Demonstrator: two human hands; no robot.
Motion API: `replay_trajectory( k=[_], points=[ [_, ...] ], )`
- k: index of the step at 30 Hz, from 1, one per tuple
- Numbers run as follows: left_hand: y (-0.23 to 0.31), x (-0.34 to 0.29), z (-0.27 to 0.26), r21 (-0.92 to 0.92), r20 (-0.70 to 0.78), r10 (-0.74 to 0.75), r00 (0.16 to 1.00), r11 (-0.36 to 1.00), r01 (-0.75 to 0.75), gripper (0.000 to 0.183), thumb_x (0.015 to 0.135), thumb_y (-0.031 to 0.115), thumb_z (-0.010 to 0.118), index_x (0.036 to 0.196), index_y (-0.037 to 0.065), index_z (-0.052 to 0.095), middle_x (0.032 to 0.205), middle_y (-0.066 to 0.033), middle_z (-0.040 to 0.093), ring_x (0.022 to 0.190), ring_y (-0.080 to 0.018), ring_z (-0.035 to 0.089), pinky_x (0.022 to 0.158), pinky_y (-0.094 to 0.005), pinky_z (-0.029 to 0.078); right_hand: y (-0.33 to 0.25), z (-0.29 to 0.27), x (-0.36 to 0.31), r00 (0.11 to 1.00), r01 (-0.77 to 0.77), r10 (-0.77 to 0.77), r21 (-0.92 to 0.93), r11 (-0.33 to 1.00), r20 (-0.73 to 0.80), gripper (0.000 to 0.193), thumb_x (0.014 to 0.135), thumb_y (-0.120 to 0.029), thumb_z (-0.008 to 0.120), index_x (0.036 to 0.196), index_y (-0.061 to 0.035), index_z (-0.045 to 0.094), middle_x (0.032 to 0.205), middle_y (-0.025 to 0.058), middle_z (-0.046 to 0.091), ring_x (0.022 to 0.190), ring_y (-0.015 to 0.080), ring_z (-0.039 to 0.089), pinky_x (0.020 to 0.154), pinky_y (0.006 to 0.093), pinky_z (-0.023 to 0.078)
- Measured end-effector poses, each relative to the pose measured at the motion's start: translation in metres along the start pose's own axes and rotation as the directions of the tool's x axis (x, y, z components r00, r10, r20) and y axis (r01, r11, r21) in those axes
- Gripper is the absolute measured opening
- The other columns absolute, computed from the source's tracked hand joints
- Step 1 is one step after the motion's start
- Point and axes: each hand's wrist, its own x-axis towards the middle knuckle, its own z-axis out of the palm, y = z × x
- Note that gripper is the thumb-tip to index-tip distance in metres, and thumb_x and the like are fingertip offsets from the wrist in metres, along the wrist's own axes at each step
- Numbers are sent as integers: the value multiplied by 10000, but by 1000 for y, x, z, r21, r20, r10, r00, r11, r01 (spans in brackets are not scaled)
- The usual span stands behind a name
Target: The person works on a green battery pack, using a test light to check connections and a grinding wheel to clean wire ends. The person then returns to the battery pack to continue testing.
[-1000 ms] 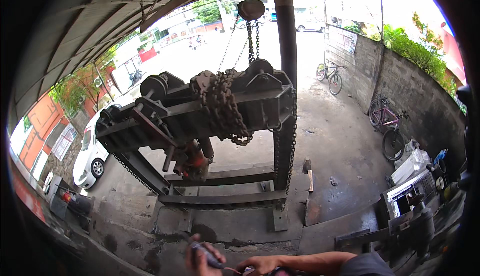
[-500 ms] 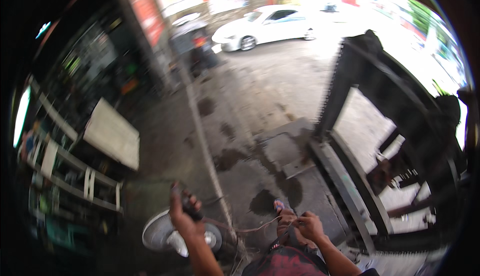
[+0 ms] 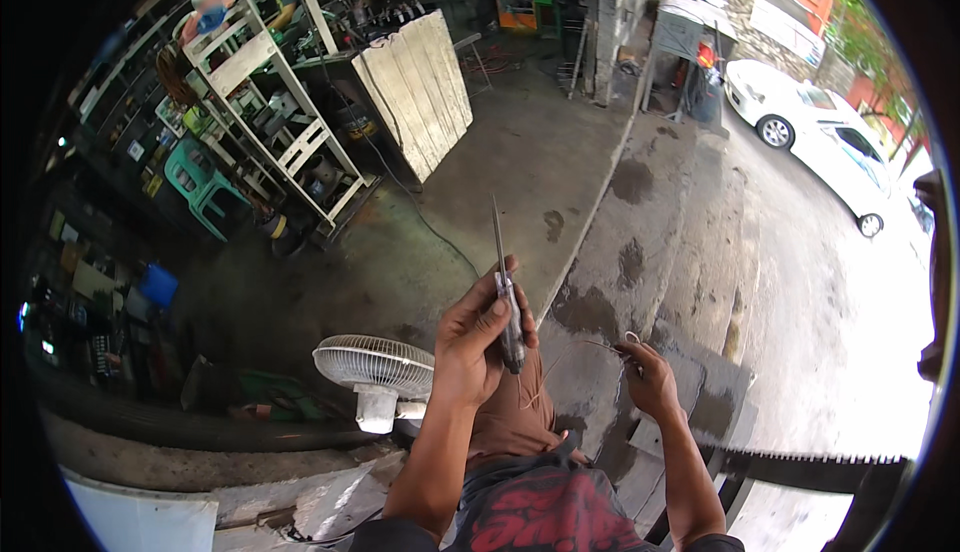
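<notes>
My left hand (image 3: 468, 344) is closed around the handle of a test light (image 3: 512, 330), a pen-like tool with a long thin metal probe pointing up and away from me. A thin reddish wire (image 3: 540, 384) hangs below the handle and loops across toward my right hand (image 3: 652, 380). That hand is closed, pinching the wire near its end, where a small pale loop sticks up past the fingers. Both hands are in front of my body, above my brown-clad leg. What the palms cover is hidden.
A white fan (image 3: 376, 377) stands left of my left forearm. Further left are a white metal frame (image 3: 300, 152), a green plastic chair (image 3: 198, 187) and a pale panel (image 3: 420, 92). Two people are at the far left. A white car (image 3: 820, 137) is parked outside, far right.
My view has swung left, bringing more of the workshop in and moving the large dark frame mostly out on the right. The test light's probe now shows clearly; both hands keep hold.
</notes>
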Motion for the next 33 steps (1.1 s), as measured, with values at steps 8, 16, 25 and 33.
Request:
replay_trajectory(
  k=[8, 16, 25, 33],
  points=[
    [-38, 211, -49, -89, -21, 115, 993, 989, -116, 464, 880, 135, 785, 1262, 30, 543, 1059, -156, 635, 879, -253, 670, 734, -349, 588, -68, -13, 268, 984, 176, -178, 128, 976, 3, 337, 905, -59, 643, 1237, -3, 636, 1092, 161, 693, 1008, 278, 687, 884, 349, 524],
    [98, 477, 7, 199, -68, 24, 997, 980, -10, 368, 820, -56, 792, 1118, -4, 582, 1074, -98, 677, 912, -145, 677, 765, -280, 577, -261, -67, 545, 985, -114, -12, 697, 708, 173, 389, 970, -234, 707, 1226, 50, 634, 1110, 52, 640, 1055, 137, 606, 910, 295, 488],
    [161, 674, -27, 582, 218, -111, 970, 812, -38, 428, 922, 194, 745, 1278, 5, 602, 1079, -83, 685, 1094, -182, 647, 930, -321, 507, -302, -107, 738, 933, -57, 357, 959, 279, -49, 299, 998, -186, 651, 1134, 80, 647, 919, 138, 703, 805, 204, 695, 746, 329, 568],
    [101, 889, -162, 937, 240, -404, 883, 335, -101, 212, 802, 192, 797, 957, 57, 742, 950, -160, 707, 959, -317, 682, 860, -382, 521, -253, -156, 990, 816, 222, 476, 938, 266, -328, 293, 967, -221, 664, 1064, 56, 659, 858, 145, 697, 687, 242, 696, 632, 345, 588]
  ],
)
